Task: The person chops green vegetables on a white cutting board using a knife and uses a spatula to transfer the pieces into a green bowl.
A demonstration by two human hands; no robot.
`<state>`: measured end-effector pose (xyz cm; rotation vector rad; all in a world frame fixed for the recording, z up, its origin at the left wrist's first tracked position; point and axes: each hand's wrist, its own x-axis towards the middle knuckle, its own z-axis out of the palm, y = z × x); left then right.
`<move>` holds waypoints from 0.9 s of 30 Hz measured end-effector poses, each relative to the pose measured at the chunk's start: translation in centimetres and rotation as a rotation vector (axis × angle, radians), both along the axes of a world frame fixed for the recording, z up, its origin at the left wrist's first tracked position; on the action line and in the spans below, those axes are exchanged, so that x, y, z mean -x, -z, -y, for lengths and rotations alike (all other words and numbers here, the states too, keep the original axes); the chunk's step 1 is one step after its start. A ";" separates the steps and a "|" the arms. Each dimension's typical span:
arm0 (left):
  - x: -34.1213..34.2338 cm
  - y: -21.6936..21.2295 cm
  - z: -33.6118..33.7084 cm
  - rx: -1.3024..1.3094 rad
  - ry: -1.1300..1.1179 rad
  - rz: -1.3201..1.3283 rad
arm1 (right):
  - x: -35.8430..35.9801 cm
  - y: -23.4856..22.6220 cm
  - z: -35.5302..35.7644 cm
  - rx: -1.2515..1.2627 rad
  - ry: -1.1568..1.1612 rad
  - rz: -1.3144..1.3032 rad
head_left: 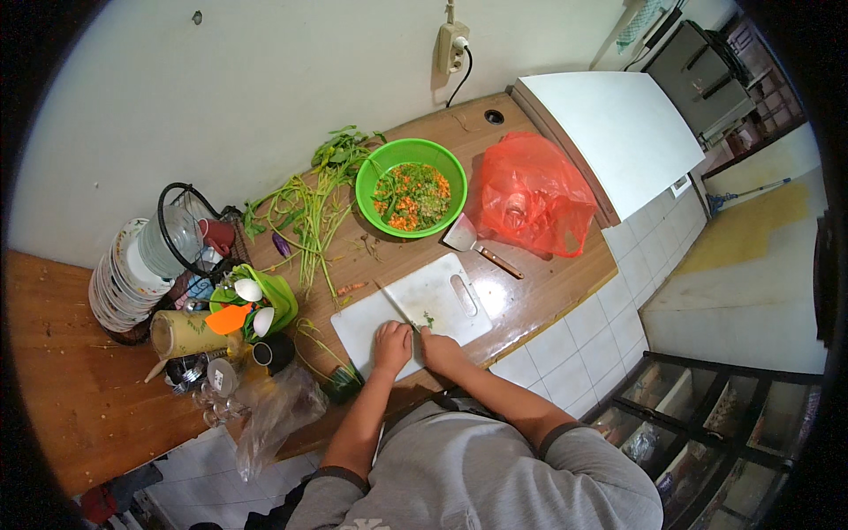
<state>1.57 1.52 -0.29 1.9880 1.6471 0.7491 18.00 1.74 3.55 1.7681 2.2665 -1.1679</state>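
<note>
Now both hands on white cutting board [442,300]: left hand [391,344] steadies greens [427,318], right hand [439,346] grips knife [397,305]

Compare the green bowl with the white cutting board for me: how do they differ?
The green bowl is round and deep; the white cutting board is flat and rectangular, with a handle slot. The bowl is filled with chopped orange and green vegetables; the cutting board carries only a few green bits near the left hand and right hand. The bowl sits nearer the wall, the cutting board at the counter's front edge. Both rest on the wooden counter.
</note>
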 end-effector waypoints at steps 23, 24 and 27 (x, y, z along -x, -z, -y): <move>-0.3 0.8 0.2 0.026 -0.019 -0.076 | 0.3 -2.3 -0.9 0.031 0.011 -0.015; -0.4 0.9 0.2 0.031 -0.021 -0.068 | 0.0 -2.2 -0.6 0.030 0.012 -0.015; -0.3 1.2 0.2 0.021 -0.030 -0.072 | -0.3 -1.7 0.3 0.070 -0.010 0.011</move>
